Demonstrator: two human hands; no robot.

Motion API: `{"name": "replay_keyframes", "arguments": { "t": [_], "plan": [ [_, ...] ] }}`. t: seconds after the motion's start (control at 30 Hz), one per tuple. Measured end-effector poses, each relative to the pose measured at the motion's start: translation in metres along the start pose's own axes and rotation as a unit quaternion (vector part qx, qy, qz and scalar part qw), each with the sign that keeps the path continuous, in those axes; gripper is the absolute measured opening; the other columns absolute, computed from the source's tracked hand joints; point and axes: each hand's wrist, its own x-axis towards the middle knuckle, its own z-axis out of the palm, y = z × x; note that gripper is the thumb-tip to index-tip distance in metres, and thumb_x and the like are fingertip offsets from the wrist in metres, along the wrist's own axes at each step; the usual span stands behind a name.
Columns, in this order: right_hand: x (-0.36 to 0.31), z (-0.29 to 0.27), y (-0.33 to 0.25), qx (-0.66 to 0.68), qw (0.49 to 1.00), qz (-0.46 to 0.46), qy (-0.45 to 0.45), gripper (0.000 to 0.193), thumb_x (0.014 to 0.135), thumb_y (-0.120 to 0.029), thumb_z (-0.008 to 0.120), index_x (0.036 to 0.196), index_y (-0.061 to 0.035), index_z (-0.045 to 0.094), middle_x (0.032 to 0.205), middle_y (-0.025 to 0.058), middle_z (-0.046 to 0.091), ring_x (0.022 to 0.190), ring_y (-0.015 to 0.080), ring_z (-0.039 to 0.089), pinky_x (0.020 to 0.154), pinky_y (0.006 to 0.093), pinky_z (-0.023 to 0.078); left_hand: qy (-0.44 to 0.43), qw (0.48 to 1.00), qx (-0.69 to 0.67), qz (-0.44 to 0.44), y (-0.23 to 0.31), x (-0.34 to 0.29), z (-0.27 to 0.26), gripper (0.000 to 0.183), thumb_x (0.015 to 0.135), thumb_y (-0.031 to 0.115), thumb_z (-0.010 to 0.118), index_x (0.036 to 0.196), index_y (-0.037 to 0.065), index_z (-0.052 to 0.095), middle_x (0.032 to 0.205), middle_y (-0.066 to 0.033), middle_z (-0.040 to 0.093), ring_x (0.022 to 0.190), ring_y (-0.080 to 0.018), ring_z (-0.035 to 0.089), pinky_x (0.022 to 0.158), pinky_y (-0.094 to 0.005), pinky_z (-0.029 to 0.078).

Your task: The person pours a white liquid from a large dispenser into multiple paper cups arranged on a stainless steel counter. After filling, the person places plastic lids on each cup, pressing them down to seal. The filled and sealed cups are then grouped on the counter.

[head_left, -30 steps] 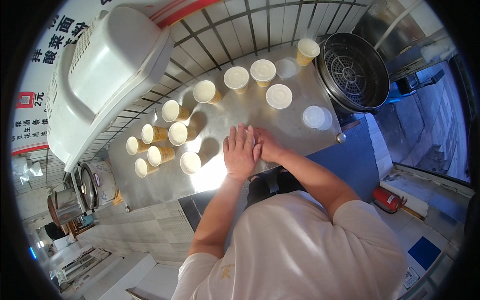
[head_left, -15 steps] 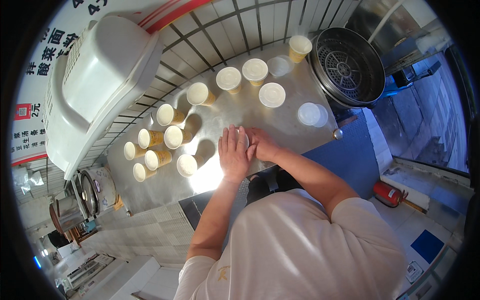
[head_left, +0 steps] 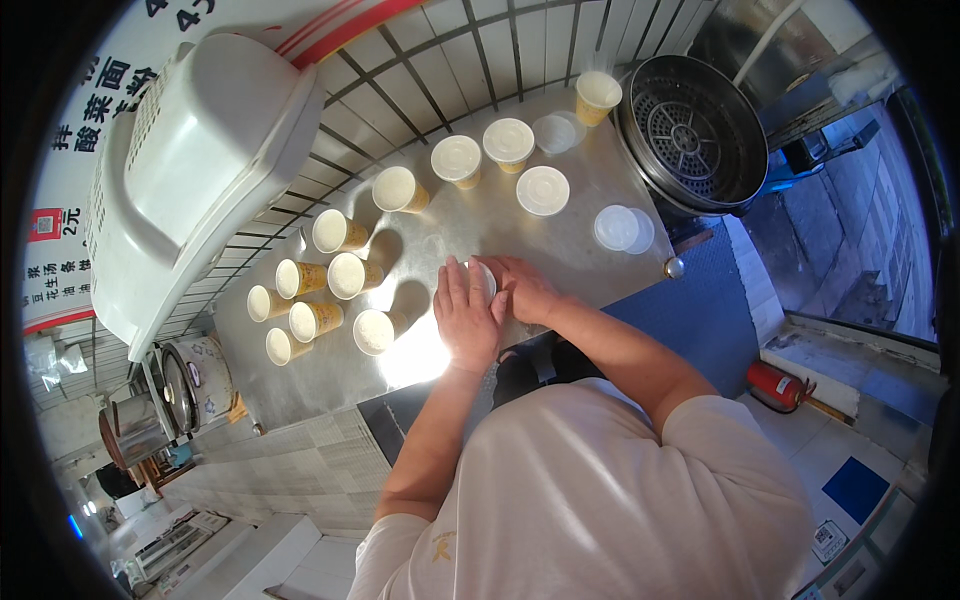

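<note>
A paper cup with a pale lid [head_left: 489, 284] stands on the metal table in front of me, mostly covered by my hands. My left hand [head_left: 467, 318] lies over its lid and left side, fingers bent slightly over the rim and thumb at the near right. Around the right side curls my right hand [head_left: 529, 291], its fingertips partly hidden. Left of them stand several filled, uncovered yellow paper cups, the closest being one filled cup [head_left: 375, 332]. Farther back, a lidded cup [head_left: 456, 160], another lidded cup [head_left: 509, 143] and a third lidded cup [head_left: 543, 191] stand apart from my hands.
Loose clear lids [head_left: 618, 229] lie on the metal table [head_left: 590, 275] at right, and more lids [head_left: 556, 133] lie farther back. A stack of cups [head_left: 597, 95] stands beside a round metal steamer [head_left: 690, 130]. A white plastic basket [head_left: 220, 130] looms at upper left.
My left hand has shifted slightly left and its fingers have drawn closer together, baring more of the lid. My right hand stays at the cup's side.
</note>
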Motion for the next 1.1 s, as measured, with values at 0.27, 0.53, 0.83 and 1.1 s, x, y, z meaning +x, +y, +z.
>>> {"name": "replay_keyframes", "arguments": {
  "t": [0.27, 0.53, 0.83, 1.1],
  "plan": [
    [-0.004, -0.003, -0.003, 0.019, 0.999, -0.026, 0.031, 0.063, 0.083, -0.027, 0.071, 0.14, -0.012, 0.049, 0.138, 0.0156, 0.056, 0.124, 0.0374, 0.055, 0.104, 0.047, 0.046, -0.041, 0.997, -0.048, 0.043, -0.027, 0.0, -0.019, 0.071, 0.09, 0.047, 0.066, 0.146, 0.01, 0.047, 0.151, -0.0227, 0.04, 0.131, -0.043, 0.046, 0.104, -0.0524, 0.041],
    [-0.006, 0.004, 0.005, 0.017, 0.998, -0.036, 0.048, 0.061, 0.083, -0.024, 0.07, 0.14, -0.0119, 0.05, 0.137, 0.0168, 0.056, 0.122, 0.0389, 0.055, 0.103, 0.0486, 0.046, -0.038, 0.992, -0.062, 0.104, -0.029, 0.007, -0.007, 0.061, 0.092, 0.041, 0.065, 0.145, 0.014, 0.051, 0.151, -0.0222, 0.041, 0.137, -0.043, 0.042, 0.112, -0.055, 0.035],
    [-0.007, 0.007, 0.007, 0.013, 0.999, -0.038, 0.036, 0.067, 0.084, -0.022, 0.067, 0.147, -0.013, 0.044, 0.137, 0.0166, 0.057, 0.121, 0.0383, 0.056, 0.103, 0.0467, 0.045, -0.009, 0.997, -0.049, 0.056, -0.016, -0.004, 0.002, 0.054, 0.093, 0.029, 0.063, 0.145, 0.018, 0.052, 0.151, -0.0227, 0.041, 0.139, -0.0447, 0.04, 0.113, -0.057, 0.033],
    [-0.008, -0.001, 0.0, -0.01, 1.0, -0.02, 0.016, 0.063, 0.086, -0.018, 0.064, 0.146, -0.0118, 0.044, 0.136, 0.0174, 0.057, 0.12, 0.0382, 0.057, 0.101, 0.047, 0.046, -0.01, 0.998, 0.005, 0.062, -0.009, -0.003, 0.005, 0.053, 0.092, 0.025, 0.062, 0.143, 0.019, 0.054, 0.152, -0.0233, 0.04, 0.138, -0.0477, 0.039, 0.113, -0.0583, 0.032]
  ]
}}
